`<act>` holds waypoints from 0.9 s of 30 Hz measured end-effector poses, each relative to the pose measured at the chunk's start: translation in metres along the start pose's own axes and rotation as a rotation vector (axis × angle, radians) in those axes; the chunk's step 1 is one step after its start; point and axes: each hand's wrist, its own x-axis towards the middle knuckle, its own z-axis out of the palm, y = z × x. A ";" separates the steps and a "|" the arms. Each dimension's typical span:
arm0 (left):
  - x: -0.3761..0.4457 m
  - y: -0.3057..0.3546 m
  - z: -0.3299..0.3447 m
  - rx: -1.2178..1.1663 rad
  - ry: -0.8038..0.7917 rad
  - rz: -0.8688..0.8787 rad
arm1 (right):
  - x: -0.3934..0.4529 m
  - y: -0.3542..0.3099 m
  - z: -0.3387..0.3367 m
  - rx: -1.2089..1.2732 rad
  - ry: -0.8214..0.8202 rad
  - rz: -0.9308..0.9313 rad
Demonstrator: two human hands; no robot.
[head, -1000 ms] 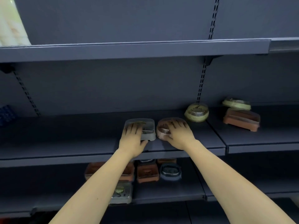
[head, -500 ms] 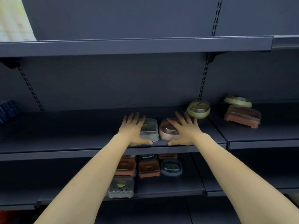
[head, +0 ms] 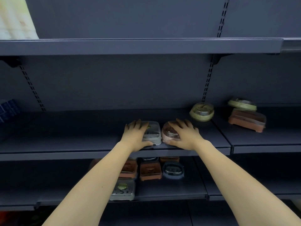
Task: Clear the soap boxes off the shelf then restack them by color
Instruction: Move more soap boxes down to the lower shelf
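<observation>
On the middle shelf [head: 65,141] a grey rectangular soap box [head: 152,133] and a pink oval soap box [head: 169,135] sit side by side near the front edge. My left hand [head: 135,136] lies over the grey box's left side, fingers on the lid and thumb hooked at its front edge. My right hand [head: 184,134] covers the pink box, fingers across its top and thumb at its front. A yellow oval box [head: 202,111] leans further back on the right. Another yellow oval box [head: 241,104] rests on a brown rectangular box [head: 246,120].
The lower shelf [head: 179,191] holds brown boxes [head: 150,171], a blue-grey oval box [head: 173,169] and a grey box [head: 123,190]. A blue item [head: 8,110] sits at the far left. A pale package [head: 16,18] stands on the top shelf [head: 146,46].
Half a second ago both hands had fingers spread and raised above the two boxes. Now the fingers have come down and closed over the grey and pink boxes.
</observation>
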 end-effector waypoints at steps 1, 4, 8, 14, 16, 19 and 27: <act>-0.004 0.001 -0.001 0.016 0.001 0.006 | -0.004 -0.001 0.001 -0.021 0.016 -0.003; -0.020 0.005 -0.002 0.040 -0.007 0.018 | -0.015 -0.006 0.001 -0.084 0.067 -0.017; -0.042 0.014 -0.001 0.065 0.007 0.026 | -0.031 -0.016 0.001 -0.104 0.099 -0.024; -0.071 0.020 0.002 0.106 0.044 0.029 | -0.060 -0.025 0.001 -0.170 0.188 -0.059; -0.083 0.022 0.008 0.122 0.073 0.035 | -0.072 -0.025 0.009 -0.187 0.225 -0.085; -0.103 0.027 0.019 0.140 0.112 0.050 | -0.095 -0.023 0.026 -0.167 0.264 -0.102; -0.144 0.044 0.058 0.107 0.052 0.124 | -0.139 -0.015 0.081 -0.173 0.308 -0.126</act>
